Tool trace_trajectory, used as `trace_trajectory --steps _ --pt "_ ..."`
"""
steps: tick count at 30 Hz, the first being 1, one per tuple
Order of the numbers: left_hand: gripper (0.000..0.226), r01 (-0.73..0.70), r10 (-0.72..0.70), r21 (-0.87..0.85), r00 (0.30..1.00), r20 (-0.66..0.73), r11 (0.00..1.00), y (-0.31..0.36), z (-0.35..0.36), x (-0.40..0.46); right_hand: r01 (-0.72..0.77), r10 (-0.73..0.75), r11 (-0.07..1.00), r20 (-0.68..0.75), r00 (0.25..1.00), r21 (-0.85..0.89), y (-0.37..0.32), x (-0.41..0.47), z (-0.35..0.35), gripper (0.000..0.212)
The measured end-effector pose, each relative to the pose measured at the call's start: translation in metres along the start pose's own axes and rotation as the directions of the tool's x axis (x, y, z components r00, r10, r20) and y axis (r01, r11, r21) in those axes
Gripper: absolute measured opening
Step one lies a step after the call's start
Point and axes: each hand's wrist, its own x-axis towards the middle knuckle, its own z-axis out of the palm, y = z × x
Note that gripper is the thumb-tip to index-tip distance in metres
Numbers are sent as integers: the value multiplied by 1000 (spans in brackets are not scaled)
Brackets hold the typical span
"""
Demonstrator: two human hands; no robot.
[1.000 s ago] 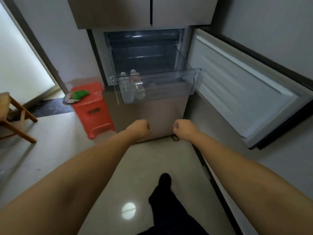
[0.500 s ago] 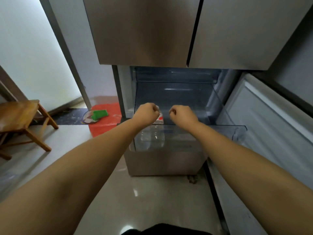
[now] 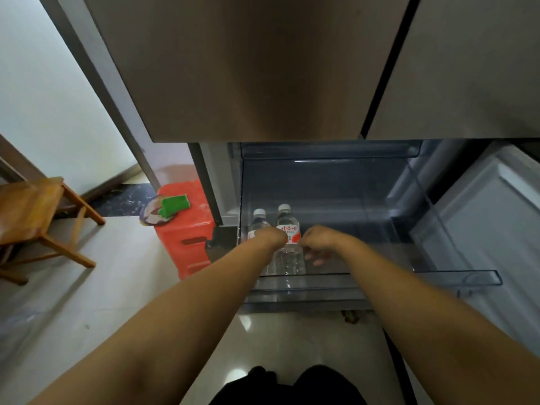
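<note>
While both bare arms reach into the lower compartment of a brushed-steel refrigerator (image 3: 248, 68), the person's left hand (image 3: 271, 238) sits curled against two water bottles standing upright in a pulled-out transparent plastic drawer (image 3: 455, 277). The hand's back faces the camera and hides its fingers, so it cannot be told whether it grips either bottle. It overlaps the clear plastic bottle with a white cap and a red-and-white label (image 3: 288, 228) and covers much of the plainer clear white-capped bottle (image 3: 258, 219) just beside it, at the drawer's left end. The right hand (image 3: 320, 240) hangs just to the right of the labelled bottle, fingers (image 3: 317, 261) curled downward. Whether they touch the bottle cannot be made out.

Above the drawer, both upper steel doors are closed, while the white-lined lower door (image 3: 493, 223) stands swung open at the right. To the left of the refrigerator, a red plastic stool (image 3: 187, 241) carries a green sponge (image 3: 174, 203) lying on a patterned round disc (image 3: 150, 214). Farther left, a brown wooden chair (image 3: 26, 206) stands on the pale glossy floor tiles (image 3: 87, 302).
</note>
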Motion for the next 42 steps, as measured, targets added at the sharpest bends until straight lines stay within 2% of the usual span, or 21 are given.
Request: trace_trajectory --steps 4,7,9,10,13,14,17,19,21,23,25,28,30,32,33,36,38,42 --pt "17 57 -51 -131 998 46 990 8 -6 8 -50 45 995 65 997 88 0 16 -2 16" --pt "19 117 -98 -221 990 97 968 5 -5 14 -75 64 992 111 992 104 2 24 -15 21" --pt "10 128 -118 -235 991 58 963 0 -3 26 -92 79 992 131 988 91 5 28 -27 25" --pt "24 131 -123 -226 991 46 965 -4 -2 36 -100 85 990 145 986 96 6 29 -31 28" --pt "83 104 -89 -186 992 88 977 -20 7 55 -103 78 989 220 972 107 8 27 -32 41" --pt "93 91 -75 -172 992 98 981 -23 10 56 -102 78 990 231 970 94 8 28 -28 46" --pt "111 67 -66 -17 995 69 998 -26 18 56 -104 90 992 178 980 73 7 33 -14 63" --pt "121 69 -74 102 996 44 992 -29 22 68 -107 91 989 153 984 99 5 36 -8 67" --pt "126 50 -55 93 997 54 994 -44 26 102 -107 85 983 146 986 149 5 38 -5 60" --pt "129 17 -18 6 996 88 1000 -58 28 127 -108 76 970 149 986 219 8 39 -7 57" --pt "125 -30 43 -111 993 110 993 -52 18 117 -107 62 958 174 983 266 10 37 -18 56" --pt "96 -94 137 -214 971 195 972 -7 -2 57 -103 31 923 194 980 372 14 31 -47 55" --pt "67 -101 162 -216 946 282 971 22 -10 27 -98 11 885 190 982 456 21 23 -68 70" --pt "57 -51 140 -245 921 363 968 42 -15 11 -98 -19 823 200 980 559 31 14 -84 83" --pt "55 -15 127 -271 907 400 962 51 -15 4 -103 -46 780 220 974 618 35 6 -90 80" --pt "27 32 158 -374 871 466 927 69 -11 -10 -105 -168 623 263 950 775 50 -7 -97 63" --pt "31 52 183 -437 859 479 898 77 -4 -14 -63 -213 561 218 952 826 56 -12 -99 67" --pt "33 90 219 -543 851 477 835 81 13 -23 -30 -187 467 132 973 884 57 -31 -101 71"
